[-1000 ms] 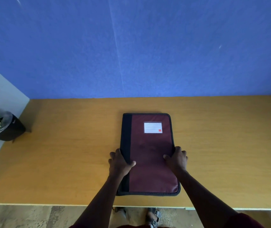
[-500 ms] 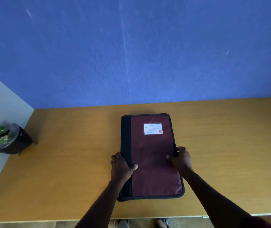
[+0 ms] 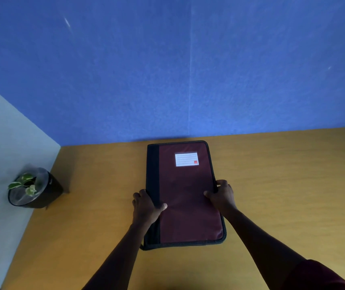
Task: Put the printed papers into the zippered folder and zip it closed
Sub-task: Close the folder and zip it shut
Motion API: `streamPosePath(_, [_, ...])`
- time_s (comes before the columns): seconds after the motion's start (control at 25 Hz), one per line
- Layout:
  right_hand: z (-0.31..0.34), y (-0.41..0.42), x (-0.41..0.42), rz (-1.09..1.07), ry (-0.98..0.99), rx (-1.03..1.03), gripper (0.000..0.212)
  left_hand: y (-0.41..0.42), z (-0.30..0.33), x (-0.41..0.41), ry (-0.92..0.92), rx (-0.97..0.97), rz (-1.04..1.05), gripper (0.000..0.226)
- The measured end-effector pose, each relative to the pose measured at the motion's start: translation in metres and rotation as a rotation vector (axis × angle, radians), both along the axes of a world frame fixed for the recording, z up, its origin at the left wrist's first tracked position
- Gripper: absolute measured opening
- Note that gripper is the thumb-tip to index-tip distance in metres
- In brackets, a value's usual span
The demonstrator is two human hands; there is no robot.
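A maroon zippered folder (image 3: pixel 185 195) with a black spine on its left and a white label (image 3: pixel 186 159) near its top lies closed on the wooden desk (image 3: pixel 282 185). My left hand (image 3: pixel 146 206) grips the folder's left edge at the spine, thumb on the cover. My right hand (image 3: pixel 221 195) grips its right edge, thumb on top. The zipper runs along the right and bottom edges. No printed papers are in view.
A small potted plant (image 3: pixel 31 188) in a dark pot stands off the desk's left side by the pale wall. A blue wall (image 3: pixel 188 70) rises directly behind the desk, close to the folder's far end.
The folder has slid away from me toward the blue wall, both hands holding its sides. The camera view has tilted, so the desk's near edge is out of view.
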State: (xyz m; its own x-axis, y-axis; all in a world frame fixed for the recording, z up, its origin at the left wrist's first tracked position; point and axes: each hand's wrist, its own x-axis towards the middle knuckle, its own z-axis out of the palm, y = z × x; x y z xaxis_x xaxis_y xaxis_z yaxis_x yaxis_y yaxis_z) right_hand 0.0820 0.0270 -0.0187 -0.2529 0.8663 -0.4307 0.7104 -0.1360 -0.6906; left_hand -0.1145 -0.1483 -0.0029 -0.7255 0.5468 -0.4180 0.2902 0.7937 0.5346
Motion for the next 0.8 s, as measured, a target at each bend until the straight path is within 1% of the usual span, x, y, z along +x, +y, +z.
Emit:
streamPosePath(0.4, [-0.006, -0.007, -0.072, 0.02, -0.011, -0.004, 0.072, -0.007, -0.009, -0.073, 0.009, -0.009, -0.007, 0.095])
streamPosePath(0.68, [-0.011, -0.003, -0.088, 0.013, -0.036, -0.005, 0.069, -0.001, -0.018, -0.086, -0.012, -0.003, -0.002, 0.098])
streamPosePath(0.8, [-0.013, -0.004, -0.092, 0.018, -0.068, 0.026, 0.068, -0.001, -0.022, -0.088, -0.008, -0.016, -0.018, 0.095])
